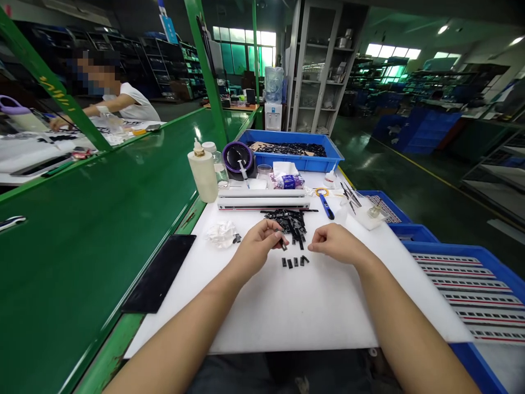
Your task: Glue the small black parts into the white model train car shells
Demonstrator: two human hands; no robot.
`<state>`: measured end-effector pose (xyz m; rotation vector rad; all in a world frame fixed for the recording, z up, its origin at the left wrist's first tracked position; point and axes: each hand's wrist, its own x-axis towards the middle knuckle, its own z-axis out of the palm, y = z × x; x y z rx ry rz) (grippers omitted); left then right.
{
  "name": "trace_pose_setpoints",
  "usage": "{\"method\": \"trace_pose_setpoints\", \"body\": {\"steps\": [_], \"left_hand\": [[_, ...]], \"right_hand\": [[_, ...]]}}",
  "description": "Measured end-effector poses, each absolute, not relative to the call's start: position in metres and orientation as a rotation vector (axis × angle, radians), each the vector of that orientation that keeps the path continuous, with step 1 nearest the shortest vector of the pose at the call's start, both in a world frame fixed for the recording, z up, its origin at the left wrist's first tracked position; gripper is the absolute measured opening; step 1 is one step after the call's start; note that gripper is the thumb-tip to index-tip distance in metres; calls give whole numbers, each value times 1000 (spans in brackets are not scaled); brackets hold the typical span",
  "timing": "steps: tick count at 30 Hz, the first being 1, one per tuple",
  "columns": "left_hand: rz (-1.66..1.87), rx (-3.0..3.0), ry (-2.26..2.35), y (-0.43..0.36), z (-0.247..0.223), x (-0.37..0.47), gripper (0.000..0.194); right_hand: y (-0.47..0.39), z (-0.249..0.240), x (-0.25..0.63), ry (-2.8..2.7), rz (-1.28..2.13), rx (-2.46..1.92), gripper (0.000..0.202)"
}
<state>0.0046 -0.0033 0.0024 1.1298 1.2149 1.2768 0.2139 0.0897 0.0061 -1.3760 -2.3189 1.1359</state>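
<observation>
Fingers of the left hand [261, 239] pinch a small black part [284, 246] over the middle of the table [303, 323], its long axis slanting toward the near edge and slightly right. Right-hand [333, 242] fingers curl narrowly beside a pile [293, 221] of black pieces; whether they hold anything cannot be told. Nearer the near edge, a row [290, 264] of parts lies with long axes running roughly near to far. Crumpled paper [220, 234] sits toward the left edge, a blue cutter [326, 207] toward the right.

Bare board [303, 317] nearside, black pile [294, 223] beyond
</observation>
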Motion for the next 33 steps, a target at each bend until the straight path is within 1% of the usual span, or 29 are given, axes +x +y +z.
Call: {"method": "trace_pose_setpoints", "body": {"steps": [2,5,7,8,11,13,18,21,26,28,33], "left_hand": [[1257,1106,1134,-4,4,4,17],[1291,1092,1078,-6,6,4,20],[1356,1106,1143,-5,7,4,19],[1388,1118,1202,-5,7,4,18],[1429,1176,1358,-4,5,5,19],[1397,1247,1411,-5,4,6,19],[1150,1456,1570,-9,6,10,20],[1053,1498,1623,-10,9,11,19],[1032,1566,1574,-10,11,7,19],[1040,1606,1528,-11,11,6,18],[1090,1746,1369,-15,12,9,14]], "right_hand": [[87,9,212,-2185,1100,-1283,27],[75,9,203,-1923,1375,-973,25],[66,6,194,-1772,1542,-808,29],[62,4,191,-1718,1572,-773,30],[55,0,184,-1621,1531,-769,26],[56,0,184,-1593,1495,-772,22],[62,2,187,-1659,1465,-779,15],[62,2,187,-1674,1480,-800,15],[63,3,187,-1666,1498,-852,21],[65,2,188,-1602,1600,-810,22],[70,-6,184,-1319,2135,-699,27]]}}
